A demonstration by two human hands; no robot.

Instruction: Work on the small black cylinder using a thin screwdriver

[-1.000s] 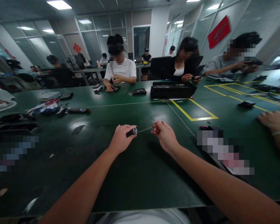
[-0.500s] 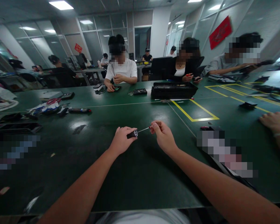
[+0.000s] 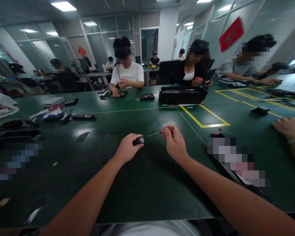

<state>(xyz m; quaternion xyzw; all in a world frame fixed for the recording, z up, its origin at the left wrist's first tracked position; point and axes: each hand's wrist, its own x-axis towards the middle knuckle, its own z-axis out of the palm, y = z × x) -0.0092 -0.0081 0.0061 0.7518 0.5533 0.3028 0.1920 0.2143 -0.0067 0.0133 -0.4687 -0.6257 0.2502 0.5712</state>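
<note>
My left hand [image 3: 126, 148] is closed around a short black cylinder [image 3: 138, 141], whose round end, with a pale ring and some inner detail, faces right. My fingers cover most of its body. In my right hand [image 3: 176, 142] is a screwdriver [image 3: 164, 131] with a reddish handle and a thin metal shaft pointing left. Its tip is a little above and to the right of the cylinder's end, apart from it. Both hands are over the green table [image 3: 127, 196].
A long black box [image 3: 183, 95] stands across the table. At left lie a dark pen-shaped tool [image 3: 83, 117] and a pile of tools and cables [image 3: 49, 113]. Another person's hand [image 3: 288, 129] rests at right. Several people sit across the table.
My right hand has drawn slightly up and right, taking the screwdriver's tip away from the cylinder's end. My left hand has hardly moved. The person at far right has lowered their hands toward the table.
</note>
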